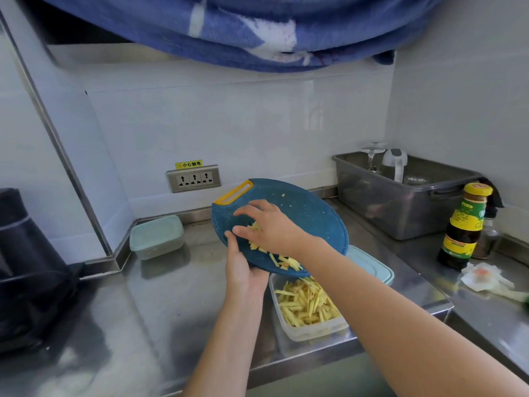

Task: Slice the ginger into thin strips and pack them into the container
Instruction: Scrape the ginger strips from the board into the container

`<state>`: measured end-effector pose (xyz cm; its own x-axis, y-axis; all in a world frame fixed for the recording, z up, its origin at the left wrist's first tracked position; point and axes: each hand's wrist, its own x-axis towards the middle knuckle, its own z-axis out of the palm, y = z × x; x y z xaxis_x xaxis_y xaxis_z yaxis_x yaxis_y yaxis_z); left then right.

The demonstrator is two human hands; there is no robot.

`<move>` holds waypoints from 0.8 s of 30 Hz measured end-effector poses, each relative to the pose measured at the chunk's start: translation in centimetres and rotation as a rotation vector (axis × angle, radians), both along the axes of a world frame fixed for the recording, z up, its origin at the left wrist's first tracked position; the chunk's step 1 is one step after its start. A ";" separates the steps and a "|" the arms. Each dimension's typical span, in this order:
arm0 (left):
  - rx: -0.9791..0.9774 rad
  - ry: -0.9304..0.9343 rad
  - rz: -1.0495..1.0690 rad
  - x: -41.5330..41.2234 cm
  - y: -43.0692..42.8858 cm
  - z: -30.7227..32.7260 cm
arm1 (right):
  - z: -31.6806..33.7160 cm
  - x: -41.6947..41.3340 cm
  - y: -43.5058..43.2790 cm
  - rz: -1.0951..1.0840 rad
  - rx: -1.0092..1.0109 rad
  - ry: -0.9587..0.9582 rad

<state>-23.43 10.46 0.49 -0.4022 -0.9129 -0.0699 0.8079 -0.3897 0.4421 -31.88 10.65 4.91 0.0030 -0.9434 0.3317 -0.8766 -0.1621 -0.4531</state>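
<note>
1. L hand [243, 269]: bare; thumb, back & wrist show, fingers mostly hidden.
2. R hand [272, 227]: bare; back, thumb & fingers show.
3. L forearm [226, 339], R forearm [400, 325]: both bare to btm frame edge, smooth.

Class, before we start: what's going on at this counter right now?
A person's left hand grips a tilted blue cutting board over a clear container already holding ginger strips. The right hand, fingers open, sweeps the remaining strips off the board toward it. A light blue lid lies behind it.
</note>
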 end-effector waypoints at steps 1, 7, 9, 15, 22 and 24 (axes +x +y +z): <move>-0.002 0.019 -0.003 0.1 0.1 0.1 | -0.4 0.1 -0.2 -0.001 -0.017 -0.012; 0.002 0.034 0.001 0.6 0.1 -0.4 | -2.6 -0.2 0.1 0.014 -0.168 -0.032; 0.005 0.037 0.002 0.5 0.3 -0.5 | -2.8 -0.5 0.3 0.014 -0.209 0.014; 0.032 0.047 0.022 -0.3 0.7 0.1 | -3.8 -2.3 1.8 0.053 -0.291 0.063; 0.062 0.045 0.070 -1.6 0.3 -1.0 | -5.9 -3.7 4.1 0.018 -0.325 0.053; 0.067 0.028 0.071 -1.6 0.0 -1.4 | -6.8 -3.8 4.8 0.008 -0.329 0.059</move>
<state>-25.01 10.51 -0.86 -0.3391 -0.9329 -0.1210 0.8464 -0.3587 0.3937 -35.66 15.47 -1.89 0.0379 -0.7854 0.6178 -0.8980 -0.2980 -0.3237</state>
